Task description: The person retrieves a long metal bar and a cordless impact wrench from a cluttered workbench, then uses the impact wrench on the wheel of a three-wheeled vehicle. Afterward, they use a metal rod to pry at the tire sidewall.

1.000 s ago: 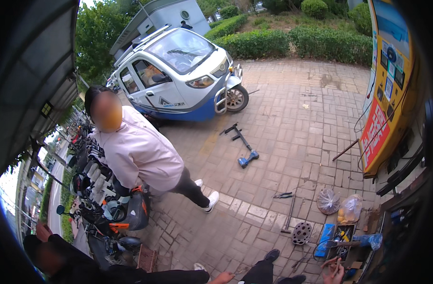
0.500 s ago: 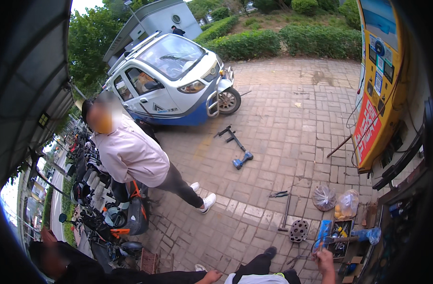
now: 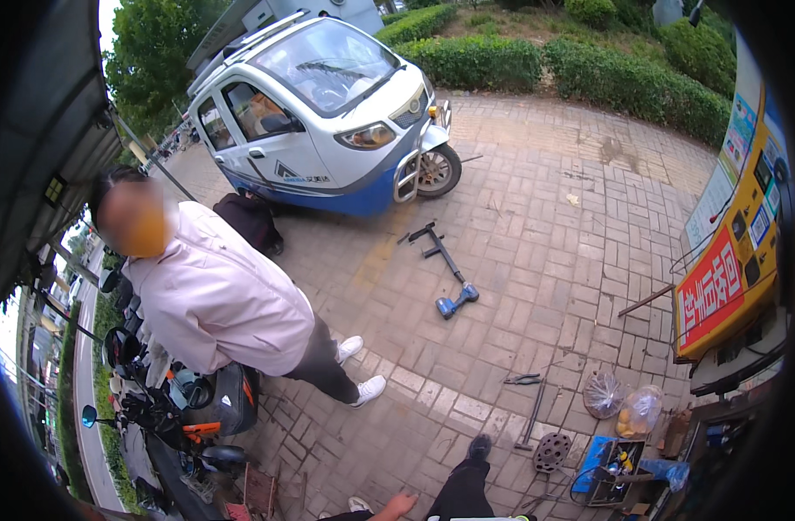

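Observation:
Neither my left hand nor my right hand shows at this moment. My dark-trousered leg and dark shoe (image 3: 479,447) reach in from the lower edge. To the right of them an open toolbox (image 3: 623,497) stands on the paving, with several small tools inside. Against its left side is a blue flat piece (image 3: 596,458). A round dark metal disc with holes (image 3: 552,452) lies beside it. Pliers (image 3: 523,379) and a long T-shaped bar (image 3: 532,417) rest farther out. The bare hand (image 3: 401,505) at the bottom centre is a co-worker's, its fingers partly extended.
A person (image 3: 224,286) in a light jacket stands at left beside parked scooters (image 3: 215,408). Ahead are a white-and-blue three-wheeler (image 3: 328,122) and a blue power tool on a black frame (image 3: 457,300). Plastic bags (image 3: 639,410) and a yellow cabinet (image 3: 736,260) stand right.
My right hand, which was at the toolbox, has left the picture. The view has shifted, and the standing person appears larger and farther left. The co-worker's face has gone from view.

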A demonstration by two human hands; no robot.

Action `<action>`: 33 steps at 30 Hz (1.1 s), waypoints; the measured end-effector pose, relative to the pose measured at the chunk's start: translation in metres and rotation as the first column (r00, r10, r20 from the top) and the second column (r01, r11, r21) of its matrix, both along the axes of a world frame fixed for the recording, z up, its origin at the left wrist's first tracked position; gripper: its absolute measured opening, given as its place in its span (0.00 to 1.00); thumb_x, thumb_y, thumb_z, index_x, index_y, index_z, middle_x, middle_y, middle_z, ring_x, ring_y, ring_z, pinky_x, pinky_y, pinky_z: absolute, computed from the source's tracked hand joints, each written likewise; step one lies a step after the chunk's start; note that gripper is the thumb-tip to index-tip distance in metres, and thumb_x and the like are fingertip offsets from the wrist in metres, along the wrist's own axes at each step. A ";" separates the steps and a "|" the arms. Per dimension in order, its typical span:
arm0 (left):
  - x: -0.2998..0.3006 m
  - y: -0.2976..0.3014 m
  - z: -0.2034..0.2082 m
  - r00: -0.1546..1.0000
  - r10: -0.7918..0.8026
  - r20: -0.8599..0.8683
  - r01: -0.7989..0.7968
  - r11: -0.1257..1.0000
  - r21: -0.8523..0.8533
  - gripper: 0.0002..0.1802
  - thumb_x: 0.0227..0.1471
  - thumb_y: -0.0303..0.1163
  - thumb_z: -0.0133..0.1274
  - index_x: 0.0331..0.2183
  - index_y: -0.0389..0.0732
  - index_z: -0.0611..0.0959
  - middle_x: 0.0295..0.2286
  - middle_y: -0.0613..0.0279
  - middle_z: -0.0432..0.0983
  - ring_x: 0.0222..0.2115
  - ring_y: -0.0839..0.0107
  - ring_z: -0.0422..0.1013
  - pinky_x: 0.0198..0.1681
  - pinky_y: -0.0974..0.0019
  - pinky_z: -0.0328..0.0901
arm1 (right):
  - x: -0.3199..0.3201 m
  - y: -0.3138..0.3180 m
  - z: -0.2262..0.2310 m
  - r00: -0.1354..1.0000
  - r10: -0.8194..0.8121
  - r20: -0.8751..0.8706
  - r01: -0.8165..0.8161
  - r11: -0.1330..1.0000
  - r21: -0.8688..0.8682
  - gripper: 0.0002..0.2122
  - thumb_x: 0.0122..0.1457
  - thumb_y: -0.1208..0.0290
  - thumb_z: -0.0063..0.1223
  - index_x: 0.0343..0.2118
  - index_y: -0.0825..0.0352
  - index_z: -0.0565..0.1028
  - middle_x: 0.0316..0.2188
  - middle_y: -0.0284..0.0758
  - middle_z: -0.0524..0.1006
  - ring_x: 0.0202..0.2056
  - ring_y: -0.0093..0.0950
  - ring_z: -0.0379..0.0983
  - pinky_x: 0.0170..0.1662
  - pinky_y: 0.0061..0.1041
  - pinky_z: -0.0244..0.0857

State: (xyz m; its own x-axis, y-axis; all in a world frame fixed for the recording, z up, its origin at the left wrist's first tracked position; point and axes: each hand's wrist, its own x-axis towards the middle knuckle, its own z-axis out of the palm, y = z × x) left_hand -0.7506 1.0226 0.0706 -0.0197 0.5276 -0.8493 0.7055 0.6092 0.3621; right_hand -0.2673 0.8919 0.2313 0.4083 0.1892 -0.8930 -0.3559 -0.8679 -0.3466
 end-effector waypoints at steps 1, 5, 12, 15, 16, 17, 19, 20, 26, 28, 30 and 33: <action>0.003 0.007 -0.003 1.000 -0.008 0.009 0.008 1.000 0.014 0.23 0.50 0.49 0.49 0.34 0.37 0.82 0.28 0.54 0.79 0.30 0.60 0.75 0.36 0.59 0.67 | -0.003 0.013 0.006 1.000 0.007 -0.001 -0.007 1.000 0.006 0.16 0.56 0.59 0.50 0.20 0.67 0.73 0.15 0.33 0.71 0.18 0.25 0.68 0.22 0.27 0.62; 0.009 0.032 -0.004 0.999 -0.039 0.022 0.038 0.999 0.029 0.23 0.50 0.49 0.49 0.35 0.38 0.82 0.29 0.54 0.79 0.32 0.60 0.75 0.38 0.60 0.67 | -0.008 0.037 0.017 0.999 0.032 -0.003 -0.032 0.999 0.014 0.17 0.57 0.58 0.50 0.19 0.66 0.72 0.15 0.33 0.71 0.18 0.25 0.68 0.22 0.27 0.62; 0.023 0.093 0.021 0.953 -0.288 -0.092 0.285 0.958 -0.041 0.24 0.50 0.48 0.47 0.39 0.40 0.82 0.36 0.50 0.78 0.40 0.56 0.74 0.44 0.58 0.66 | -0.003 -0.004 0.007 1.000 -0.017 -0.015 0.017 0.999 0.037 0.19 0.57 0.55 0.50 0.18 0.66 0.72 0.14 0.33 0.71 0.18 0.24 0.68 0.21 0.26 0.61; 0.049 0.121 0.032 0.938 -0.339 -0.078 0.344 0.936 0.072 0.21 0.50 0.45 0.48 0.35 0.37 0.82 0.30 0.56 0.79 0.31 0.64 0.74 0.37 0.61 0.67 | -0.015 -0.055 -0.002 0.994 -0.112 -0.013 0.113 0.992 0.061 0.20 0.58 0.55 0.49 0.17 0.66 0.72 0.14 0.32 0.71 0.18 0.24 0.67 0.21 0.26 0.61; 0.065 0.132 0.035 0.915 -0.402 -0.043 0.404 0.905 0.133 0.19 0.51 0.43 0.48 0.32 0.36 0.82 0.26 0.58 0.80 0.27 0.68 0.74 0.33 0.63 0.68 | -0.022 -0.074 -0.005 0.989 -0.150 -0.002 0.150 0.986 0.072 0.20 0.58 0.54 0.49 0.17 0.66 0.72 0.14 0.32 0.71 0.18 0.24 0.67 0.21 0.26 0.61; 0.081 0.140 0.041 0.917 -0.397 -0.032 0.398 0.908 0.131 0.18 0.51 0.41 0.49 0.33 0.35 0.82 0.26 0.59 0.80 0.26 0.69 0.74 0.32 0.63 0.68 | -0.030 -0.096 -0.009 0.985 -0.166 0.038 0.163 0.984 0.069 0.20 0.58 0.54 0.49 0.17 0.66 0.72 0.14 0.32 0.71 0.18 0.23 0.67 0.21 0.26 0.60; 0.121 0.151 0.055 0.918 -0.395 0.017 0.392 0.915 0.099 0.19 0.52 0.40 0.49 0.38 0.33 0.80 0.28 0.59 0.80 0.27 0.68 0.75 0.34 0.63 0.69 | -0.040 -0.144 -0.018 0.963 -0.035 0.268 0.059 0.995 -0.082 0.30 0.55 0.40 0.44 0.18 0.69 0.75 0.15 0.38 0.74 0.22 0.29 0.73 0.27 0.33 0.64; 0.143 0.150 0.064 0.921 -0.388 0.040 0.385 0.921 0.055 0.22 0.52 0.40 0.49 0.41 0.33 0.79 0.30 0.60 0.81 0.29 0.67 0.76 0.36 0.63 0.69 | -0.045 -0.169 -0.025 0.942 -0.037 0.333 0.113 0.971 -0.211 0.30 0.54 0.40 0.45 0.34 0.71 0.77 0.30 0.50 0.77 0.35 0.45 0.75 0.38 0.41 0.66; 0.326 0.043 0.086 0.599 -0.798 0.067 0.794 0.602 0.084 0.21 0.52 0.40 0.48 0.41 0.33 0.78 0.30 0.58 0.80 0.30 0.64 0.75 0.37 0.62 0.68 | -0.065 -0.373 -0.063 0.746 -0.483 0.458 0.607 0.776 -0.170 0.28 0.49 0.44 0.50 0.33 0.71 0.78 0.33 0.52 0.76 0.40 0.47 0.73 0.43 0.41 0.67; 0.383 -0.013 0.090 0.461 -0.886 0.054 0.883 0.464 0.068 0.20 0.52 0.40 0.48 0.41 0.33 0.78 0.30 0.57 0.79 0.31 0.63 0.75 0.37 0.61 0.68 | -0.083 -0.441 -0.071 0.647 -0.626 0.436 0.749 0.630 -0.205 0.27 0.48 0.44 0.51 0.33 0.71 0.78 0.34 0.52 0.76 0.40 0.47 0.73 0.44 0.41 0.67; 0.434 -0.070 0.098 0.328 -0.943 0.051 0.942 0.330 0.060 0.20 0.52 0.40 0.48 0.41 0.34 0.78 0.30 0.57 0.79 0.31 0.62 0.75 0.38 0.61 0.67 | -0.107 -0.499 -0.073 0.478 -0.742 0.470 0.878 0.406 -0.252 0.28 0.49 0.44 0.50 0.30 0.73 0.78 0.31 0.53 0.76 0.39 0.48 0.74 0.40 0.41 0.67; 0.495 -0.139 0.111 0.142 -0.988 0.058 0.988 0.145 0.056 0.20 0.53 0.40 0.48 0.40 0.34 0.78 0.31 0.56 0.79 0.32 0.61 0.75 0.38 0.60 0.67 | -0.140 -0.562 -0.070 0.326 -0.803 0.499 0.942 0.236 -0.237 0.29 0.50 0.43 0.49 0.28 0.73 0.78 0.28 0.53 0.77 0.37 0.48 0.74 0.38 0.40 0.67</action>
